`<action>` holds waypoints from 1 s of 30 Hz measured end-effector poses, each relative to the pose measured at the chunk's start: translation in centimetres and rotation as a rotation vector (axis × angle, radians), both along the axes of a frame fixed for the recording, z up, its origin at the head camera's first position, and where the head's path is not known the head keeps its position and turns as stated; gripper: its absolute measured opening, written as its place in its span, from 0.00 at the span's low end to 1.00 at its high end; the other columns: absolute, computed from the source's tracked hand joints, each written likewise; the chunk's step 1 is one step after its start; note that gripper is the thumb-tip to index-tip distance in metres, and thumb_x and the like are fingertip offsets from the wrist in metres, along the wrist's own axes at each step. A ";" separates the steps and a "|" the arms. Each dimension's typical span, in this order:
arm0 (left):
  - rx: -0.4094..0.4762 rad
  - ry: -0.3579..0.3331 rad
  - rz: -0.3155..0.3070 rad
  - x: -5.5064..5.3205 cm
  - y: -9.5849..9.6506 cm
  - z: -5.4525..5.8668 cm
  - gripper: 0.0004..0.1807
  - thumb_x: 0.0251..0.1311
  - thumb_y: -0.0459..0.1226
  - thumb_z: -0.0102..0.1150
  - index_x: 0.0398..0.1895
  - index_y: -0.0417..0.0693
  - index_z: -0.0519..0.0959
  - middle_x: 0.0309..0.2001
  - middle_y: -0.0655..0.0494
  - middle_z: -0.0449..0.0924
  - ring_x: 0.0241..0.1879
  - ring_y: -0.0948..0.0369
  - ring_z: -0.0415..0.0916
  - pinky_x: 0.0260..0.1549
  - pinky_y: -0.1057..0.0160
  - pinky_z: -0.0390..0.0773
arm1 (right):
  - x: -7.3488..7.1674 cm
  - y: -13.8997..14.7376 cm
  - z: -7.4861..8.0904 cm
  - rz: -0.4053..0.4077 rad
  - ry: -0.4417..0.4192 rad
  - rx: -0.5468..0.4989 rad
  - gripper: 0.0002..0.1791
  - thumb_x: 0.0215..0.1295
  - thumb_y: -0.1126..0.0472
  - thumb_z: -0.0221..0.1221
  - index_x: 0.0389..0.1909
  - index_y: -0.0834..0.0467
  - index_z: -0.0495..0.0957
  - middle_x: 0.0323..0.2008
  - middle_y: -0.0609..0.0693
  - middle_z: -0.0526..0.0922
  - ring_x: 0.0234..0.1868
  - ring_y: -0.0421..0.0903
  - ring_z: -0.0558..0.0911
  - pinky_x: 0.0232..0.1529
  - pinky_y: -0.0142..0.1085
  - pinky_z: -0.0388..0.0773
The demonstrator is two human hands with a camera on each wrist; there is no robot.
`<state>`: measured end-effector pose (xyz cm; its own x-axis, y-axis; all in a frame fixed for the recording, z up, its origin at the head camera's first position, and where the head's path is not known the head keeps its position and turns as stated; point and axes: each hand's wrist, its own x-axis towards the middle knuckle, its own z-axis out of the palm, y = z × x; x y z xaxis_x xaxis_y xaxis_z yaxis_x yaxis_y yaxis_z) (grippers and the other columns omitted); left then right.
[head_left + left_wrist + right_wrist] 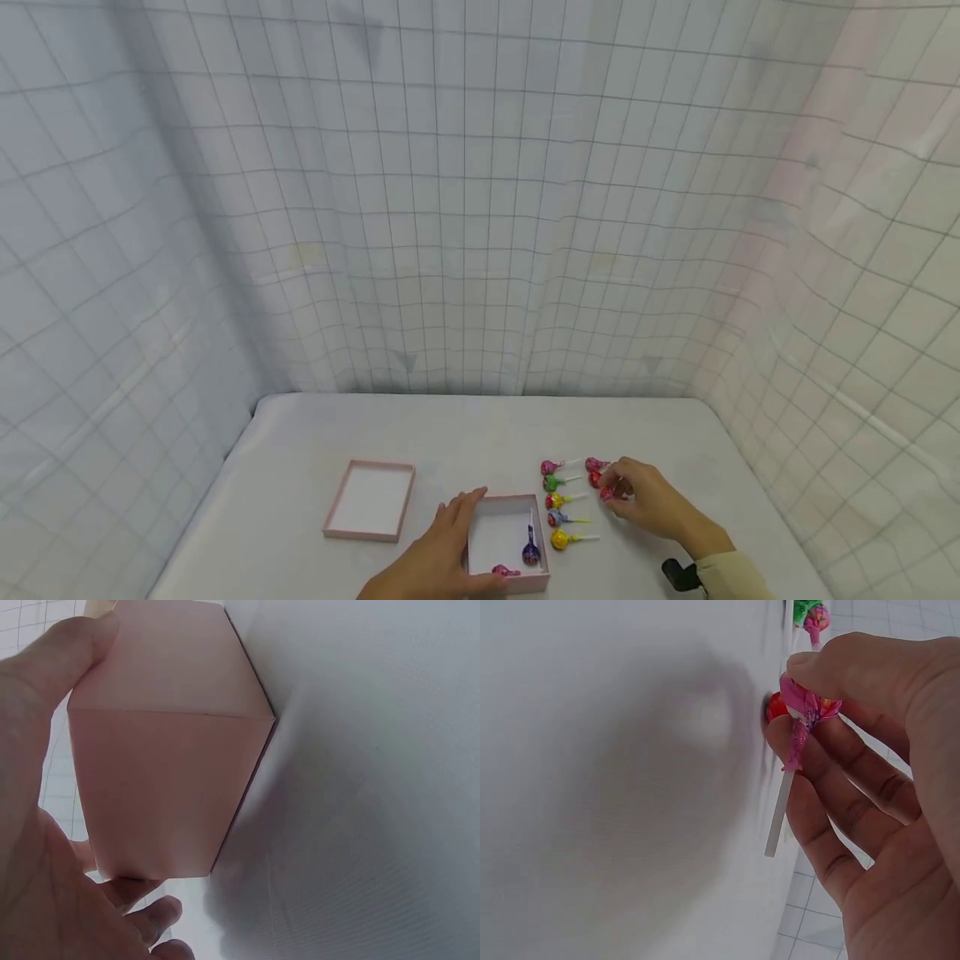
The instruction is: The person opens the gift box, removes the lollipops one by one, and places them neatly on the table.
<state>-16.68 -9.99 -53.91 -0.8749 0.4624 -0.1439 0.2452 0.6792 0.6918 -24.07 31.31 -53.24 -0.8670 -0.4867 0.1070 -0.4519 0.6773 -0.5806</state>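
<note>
My right hand [648, 504] pinches a pink-wrapped lollipop [802, 709] between thumb and fingers; its white stick points down and away in the right wrist view. A red lollipop [595, 479] and another pink lollipop [596, 463] lie just beyond these fingers. My left hand [442, 554] holds the pink box [172, 787] at its left side, the thumb on the near wall and the fingers toward the far corner. Inside the open-topped box are a purple lollipop [531, 553], stick pointing away, and a pink lollipop [505, 571] by the near wall.
Between box and right hand runs a column of several lollipops, among them a green one [553, 482] and a yellow one [561, 539]. A pink-edged lid [371, 500], inside facing up, lies left on the white table [465, 429]. Gridded curtains [480, 250] surround the table.
</note>
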 end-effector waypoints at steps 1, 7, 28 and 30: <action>0.002 0.001 -0.002 -0.1 -0.1 -0.1 0.70 0.64 0.68 0.81 0.97 0.53 0.50 0.90 0.29 0.59 0.84 0.12 0.56 0.72 0.12 0.72 | 0.0 0.0 -0.2 0.001 -0.001 -0.001 0.13 0.71 0.68 0.79 0.49 0.54 0.87 0.47 0.43 0.88 0.45 0.32 0.86 0.48 0.32 0.90; 0.013 -0.004 0.002 -0.1 -0.6 -0.6 0.71 0.63 0.70 0.81 0.97 0.55 0.49 0.91 0.30 0.58 0.86 0.14 0.56 0.73 0.14 0.73 | -0.1 -0.4 -1.0 0.015 0.057 0.013 0.13 0.70 0.68 0.80 0.46 0.51 0.87 0.46 0.42 0.87 0.44 0.33 0.87 0.47 0.33 0.90; 0.018 0.013 0.010 0.2 -0.4 -0.4 0.72 0.59 0.71 0.82 0.97 0.60 0.49 0.92 0.37 0.59 0.89 0.28 0.61 0.84 0.20 0.65 | -0.3 -0.7 -2.2 -0.010 0.236 0.096 0.15 0.67 0.67 0.83 0.45 0.47 0.90 0.44 0.36 0.85 0.43 0.30 0.83 0.45 0.31 0.88; 0.027 0.014 0.012 0.1 -0.2 -0.4 0.72 0.59 0.71 0.83 0.97 0.59 0.49 0.93 0.36 0.58 0.90 0.27 0.59 0.87 0.20 0.57 | -0.4 -0.6 -2.1 -0.009 0.258 0.105 0.15 0.66 0.67 0.83 0.45 0.47 0.90 0.44 0.36 0.85 0.44 0.30 0.83 0.46 0.32 0.88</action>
